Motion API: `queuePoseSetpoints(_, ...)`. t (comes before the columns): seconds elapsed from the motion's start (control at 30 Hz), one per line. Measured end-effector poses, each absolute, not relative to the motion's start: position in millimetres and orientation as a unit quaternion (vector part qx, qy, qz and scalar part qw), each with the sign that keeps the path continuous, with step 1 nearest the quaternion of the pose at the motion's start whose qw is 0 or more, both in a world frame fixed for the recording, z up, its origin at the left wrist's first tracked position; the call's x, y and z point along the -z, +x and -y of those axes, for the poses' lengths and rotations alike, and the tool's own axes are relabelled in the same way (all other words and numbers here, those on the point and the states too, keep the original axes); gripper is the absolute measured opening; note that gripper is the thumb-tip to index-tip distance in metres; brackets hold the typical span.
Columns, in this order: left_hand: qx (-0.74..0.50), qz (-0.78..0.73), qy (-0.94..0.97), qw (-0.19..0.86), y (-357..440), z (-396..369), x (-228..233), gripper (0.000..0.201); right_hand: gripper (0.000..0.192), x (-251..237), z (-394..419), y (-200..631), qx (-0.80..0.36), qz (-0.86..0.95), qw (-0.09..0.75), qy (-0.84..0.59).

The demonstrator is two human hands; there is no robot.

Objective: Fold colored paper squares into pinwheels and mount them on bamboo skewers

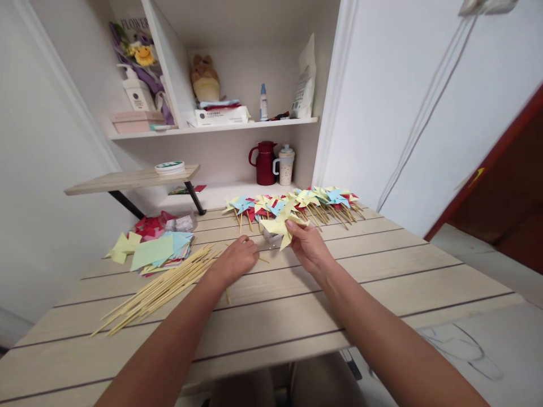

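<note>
A pale yellow paper pinwheel [281,224] is pinched by my right hand [309,244], thumb in front, above the middle of the table. To its left, my left hand [238,259] hovers or rests low with curled fingers; whatever they hold is hidden. Short ends of wooden stick [263,260] show beside and below that hand. A small clear container [271,237] stands behind the pinwheel, partly covered. Left of my left hand lies a bundle of long wooden sticks [169,288]. Finished pinwheels on sticks [305,199] lie in a row at the back.
Coloured paper squares [153,252], a yellow folded pinwheel [124,246] and red folded pieces [150,227] are at the left. A small raised shelf [136,180] stands behind them. A red jug [266,164] and a cup [285,165] stand at the back.
</note>
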State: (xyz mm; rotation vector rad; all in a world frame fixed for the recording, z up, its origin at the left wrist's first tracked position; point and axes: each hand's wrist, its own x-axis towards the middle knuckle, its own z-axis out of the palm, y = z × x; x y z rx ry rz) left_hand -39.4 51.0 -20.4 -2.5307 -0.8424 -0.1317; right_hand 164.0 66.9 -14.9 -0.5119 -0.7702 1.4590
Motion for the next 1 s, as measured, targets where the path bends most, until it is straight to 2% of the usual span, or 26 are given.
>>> queuePoseSetpoints(0.2,0.166,0.392,-0.877,0.225,-20.1,-45.1,31.0,0.018,0.023,18.4,-65.6,157.1,-0.705,0.291,0.622,-0.178)
queuePoseSetpoints(0.37,0.307,0.447,-0.823,0.168,9.5,-44.1,19.7,0.012,0.015,15.9,-74.2,163.3,-0.672,0.210,0.691,-0.162)
queuePoseSetpoints(0.57,0.279,0.472,-0.827,0.123,41.4,-40.4,12.5,0.019,0.006,8.7,-78.6,170.7,-0.690,0.149,0.696,-0.132)
queuePoseSetpoints(0.73,0.310,0.439,-0.841,0.060,45.8,-41.1,19.4,0.028,0.013,12.7,-82.4,175.1,-0.677,0.173,0.701,-0.142)
queuePoseSetpoints(0.87,0.383,0.439,-0.813,-0.016,41.1,-45.6,32.4,0.029,0.017,12.6,-82.0,175.3,-0.686,0.164,0.695,-0.143)
queuePoseSetpoints(1.0,0.500,0.472,-0.698,-0.198,33.5,-50.1,36.3,0.019,0.021,3.2,-75.2,177.4,-0.682,0.193,0.694,-0.127)
